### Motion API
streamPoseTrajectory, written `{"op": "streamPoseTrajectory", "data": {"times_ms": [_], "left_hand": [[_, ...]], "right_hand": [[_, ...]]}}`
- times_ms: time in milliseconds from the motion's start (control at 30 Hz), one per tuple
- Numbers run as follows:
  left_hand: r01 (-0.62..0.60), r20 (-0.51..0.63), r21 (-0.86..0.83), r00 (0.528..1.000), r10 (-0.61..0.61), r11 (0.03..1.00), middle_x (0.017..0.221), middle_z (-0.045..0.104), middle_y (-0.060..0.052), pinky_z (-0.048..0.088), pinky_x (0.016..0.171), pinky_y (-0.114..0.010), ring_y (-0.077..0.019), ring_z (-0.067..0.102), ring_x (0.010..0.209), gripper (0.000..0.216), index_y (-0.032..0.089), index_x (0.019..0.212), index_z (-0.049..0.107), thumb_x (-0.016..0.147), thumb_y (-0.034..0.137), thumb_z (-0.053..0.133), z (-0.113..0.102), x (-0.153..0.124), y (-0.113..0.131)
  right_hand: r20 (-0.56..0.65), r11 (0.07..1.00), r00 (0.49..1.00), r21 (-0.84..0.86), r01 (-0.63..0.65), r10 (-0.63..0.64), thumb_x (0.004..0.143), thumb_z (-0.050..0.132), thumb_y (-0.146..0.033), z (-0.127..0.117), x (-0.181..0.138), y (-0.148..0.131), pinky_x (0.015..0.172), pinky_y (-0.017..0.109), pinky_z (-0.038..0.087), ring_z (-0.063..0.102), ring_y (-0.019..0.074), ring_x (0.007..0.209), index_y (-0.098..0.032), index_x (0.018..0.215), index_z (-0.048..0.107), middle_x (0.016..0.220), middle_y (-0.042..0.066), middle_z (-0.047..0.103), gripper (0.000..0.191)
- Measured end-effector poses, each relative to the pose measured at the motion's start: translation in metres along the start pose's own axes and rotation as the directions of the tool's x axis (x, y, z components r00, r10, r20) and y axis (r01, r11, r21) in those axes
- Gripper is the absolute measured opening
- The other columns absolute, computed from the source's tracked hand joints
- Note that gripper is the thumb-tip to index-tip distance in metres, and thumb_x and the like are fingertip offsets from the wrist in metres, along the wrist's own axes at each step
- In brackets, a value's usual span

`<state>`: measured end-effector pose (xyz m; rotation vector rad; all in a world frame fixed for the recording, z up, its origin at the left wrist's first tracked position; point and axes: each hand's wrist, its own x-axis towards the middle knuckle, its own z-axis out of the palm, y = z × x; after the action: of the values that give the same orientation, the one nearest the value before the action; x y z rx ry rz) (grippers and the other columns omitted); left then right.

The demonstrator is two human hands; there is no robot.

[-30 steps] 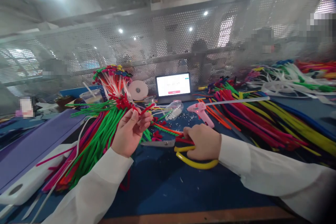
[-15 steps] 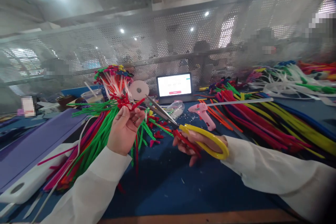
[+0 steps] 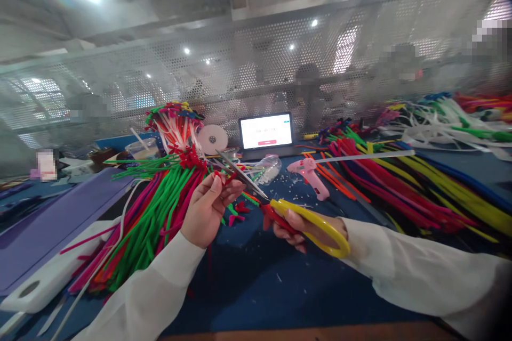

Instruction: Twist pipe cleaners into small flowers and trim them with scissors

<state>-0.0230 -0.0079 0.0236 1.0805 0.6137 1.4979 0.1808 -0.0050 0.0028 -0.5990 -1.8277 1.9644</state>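
My left hand [image 3: 212, 203] pinches a short red pipe cleaner [image 3: 218, 175] between thumb and fingers, partly hidden by them. In my right hand [image 3: 294, 227] are scissors [image 3: 256, 187] with yellow and red handles, the fingers wrapped through the loops. The blades are parted and point up and left, with their tips close to the red piece at my left fingers. I cannot tell whether they touch it. Just behind and left of my left hand lies a bundle of green pipe cleaners [image 3: 158, 213] with red ones among them.
A pink glue gun [image 3: 310, 173] lies beyond the scissors, near a tablet [image 3: 266, 132] and a white spool [image 3: 213, 140]. Long red and yellow pipe cleaners [image 3: 384, 186] spread on the right. A white power strip [image 3: 44, 277] and purple board [image 3: 68, 218] occupy the left.
My left hand has moved right and slightly down with the red piece, bringing it to the scissor blades. The scissors have shifted a little downward and their blades are less far apart.
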Motion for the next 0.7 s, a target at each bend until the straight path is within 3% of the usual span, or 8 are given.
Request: {"op": "streamPoseTrajectory", "data": {"times_ms": [233, 400, 533, 700], "left_hand": [[-0.005, -0.002, 0.030, 1.000, 0.005, 1.000, 0.074, 0.065, -0.001, 0.045, 0.081, -0.032, -0.0146, 0.061, 0.079, 0.009, 0.018, 0.075, 0.052, 0.073, 0.026, 0.055, 0.0006, -0.0007, -0.0002], [-0.011, 0.007, 0.018, 1.000, 0.011, 1.000, 0.071, 0.063, 0.001, 0.044, 0.082, -0.032, -0.0143, 0.061, 0.079, 0.008, 0.018, 0.074, 0.051, 0.073, 0.024, 0.056, 0.0018, -0.0012, 0.0010], [0.003, 0.018, 0.031, 1.000, -0.004, 1.000, 0.074, 0.064, -0.002, 0.044, 0.082, -0.033, -0.0152, 0.061, 0.079, 0.009, 0.017, 0.074, 0.051, 0.075, 0.025, 0.052, 0.0015, -0.0011, 0.0001], [-0.027, -0.040, 0.010, 0.999, 0.027, 1.000, 0.063, 0.059, 0.003, 0.047, 0.073, -0.028, -0.0100, 0.059, 0.066, 0.011, 0.017, 0.072, 0.052, 0.073, 0.027, 0.055, -0.0012, 0.0028, -0.0003]], "right_hand": [[-0.083, 0.998, 0.995, -0.032, -0.056, 0.053, 0.058, 0.045, -0.069, 0.0052, 0.0037, -0.0015, 0.032, 0.014, 0.032, 0.024, 0.0004, 0.037, -0.016, 0.080, 0.044, 0.055, -0.008, 0.030, 0.057], [-0.135, 0.996, 0.988, -0.028, -0.079, 0.075, 0.066, 0.040, -0.065, 0.0057, 0.0055, 0.0014, 0.031, 0.016, 0.039, 0.026, 0.0000, 0.031, -0.016, 0.074, 0.044, 0.047, -0.010, 0.028, 0.051], [-0.183, 0.987, 0.974, -0.059, -0.149, 0.136, 0.071, 0.035, -0.063, 0.0043, 0.0071, 0.0048, 0.025, 0.017, 0.036, 0.030, 0.0027, 0.024, -0.016, 0.068, 0.043, 0.038, -0.010, 0.030, 0.048], [-0.290, 0.968, 0.957, -0.243, -0.066, -0.007, 0.076, 0.029, -0.059, -0.0026, 0.0073, 0.0059, 0.028, 0.018, 0.034, 0.034, 0.0050, 0.025, -0.016, 0.067, 0.043, 0.037, -0.009, 0.033, 0.046]]}}
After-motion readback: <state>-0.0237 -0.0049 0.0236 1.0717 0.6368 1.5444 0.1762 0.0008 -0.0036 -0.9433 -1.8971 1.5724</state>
